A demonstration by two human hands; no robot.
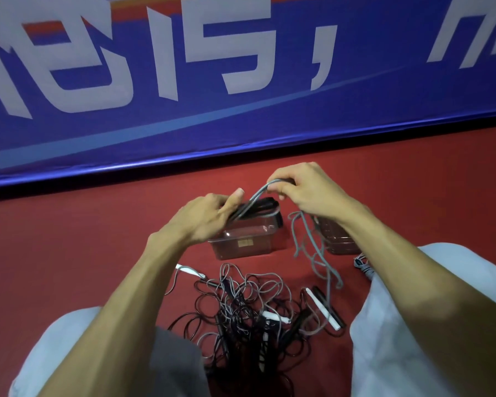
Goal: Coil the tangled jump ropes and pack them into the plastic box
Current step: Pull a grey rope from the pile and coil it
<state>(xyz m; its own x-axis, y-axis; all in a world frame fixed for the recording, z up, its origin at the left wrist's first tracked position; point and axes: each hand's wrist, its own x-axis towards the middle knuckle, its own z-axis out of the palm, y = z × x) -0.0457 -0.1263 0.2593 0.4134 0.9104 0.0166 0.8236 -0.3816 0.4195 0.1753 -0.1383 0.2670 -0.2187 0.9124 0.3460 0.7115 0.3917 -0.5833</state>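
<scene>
While the left hand [209,213] grips a part-wound thin grey jump rope [257,194] over the clear rectangular plastic box [244,245] at frame centre and the right hand [304,190] pinches its next loop, the dangling tail risks snagging the tangled black-and-grey rope pile [249,310] below, spoiling the coil.

- The left hand [209,216] grips the grey rope [259,191] above the plastic box [241,247].
- The right hand [301,190], at 2 o'clock of the left hand, pinches the same rope.
- The tangled ropes [246,310] lie on the red floor [98,253], at 6 o'clock of the box.
</scene>
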